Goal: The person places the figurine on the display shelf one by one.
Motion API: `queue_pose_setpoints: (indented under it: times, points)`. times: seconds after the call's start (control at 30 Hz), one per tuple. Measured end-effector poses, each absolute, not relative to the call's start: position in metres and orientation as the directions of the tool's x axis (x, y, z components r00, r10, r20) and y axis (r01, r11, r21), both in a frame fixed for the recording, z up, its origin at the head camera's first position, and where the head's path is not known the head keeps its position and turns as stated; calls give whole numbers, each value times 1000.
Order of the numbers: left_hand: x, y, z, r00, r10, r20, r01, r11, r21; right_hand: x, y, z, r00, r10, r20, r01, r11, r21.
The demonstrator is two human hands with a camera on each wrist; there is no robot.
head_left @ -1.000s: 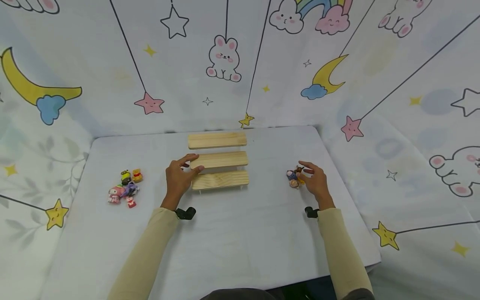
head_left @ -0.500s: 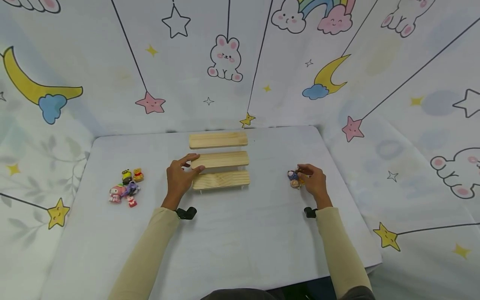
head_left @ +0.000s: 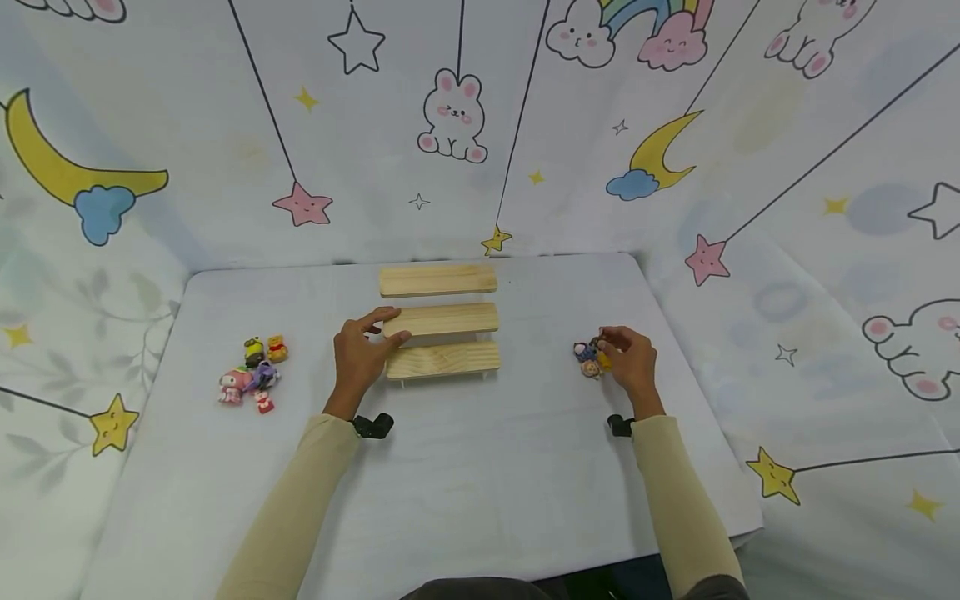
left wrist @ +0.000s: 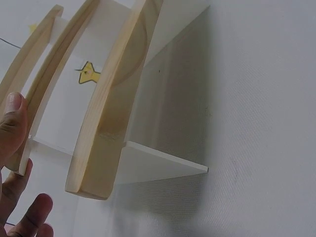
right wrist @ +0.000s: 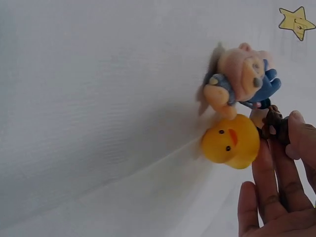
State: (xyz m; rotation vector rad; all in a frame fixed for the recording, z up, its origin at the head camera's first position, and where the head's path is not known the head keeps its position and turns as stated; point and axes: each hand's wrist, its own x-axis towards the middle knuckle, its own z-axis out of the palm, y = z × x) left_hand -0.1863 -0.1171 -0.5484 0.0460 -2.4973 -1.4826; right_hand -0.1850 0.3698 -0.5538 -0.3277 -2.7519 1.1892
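A three-tier wooden display stand (head_left: pixel 446 319) with white side supports stands on the table. My left hand (head_left: pixel 358 358) grips the left end of its middle board, the thumb (left wrist: pixel 15 123) lying on the near side. On the right, my right hand (head_left: pixel 632 367) pinches a small dark brown figurine (right wrist: pixel 274 123) between thumb and fingers. Part of that figurine is hidden by the fingertips. Close beside it are a yellow toy duck (right wrist: pixel 237 143) and a pinkish figure in blue clothes (right wrist: pixel 242 74). A small dark-blue figure (head_left: pixel 585 350) is in the same group.
At the left of the white-covered table (head_left: pixel 480 483) lies a cluster of toy figures, among them a pink one (head_left: pixel 234 386), a purple one (head_left: pixel 262 375), a green-and-yellow one (head_left: pixel 253 352) and a yellow bear (head_left: pixel 277 347). A cartoon-print cloth (head_left: pixel 375 133) hangs behind.
The right hand's thumb and fingers have come together on the brown figurine in the right-hand group. The left hand has kept its grip on the middle board, and the stand has stayed put.
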Motion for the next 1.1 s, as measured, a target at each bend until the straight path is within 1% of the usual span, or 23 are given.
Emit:
queue_pose_setpoints:
  times: [0.5,0.8,1.1]
  points:
    - [-186,-118,-550,-969,-151,195,102,475,874,-191,349,-523,-969,205,136,31,650,-759]
    - [-187,-117,-550,-971,-152,183,94,458,884,-191,333,-500,-970,178,167,-15,639,-769]
    - [-187,-117,-550,-969,-149,195,105,466,879,-194,318,-483,-965,153,211,-67,638,-767]
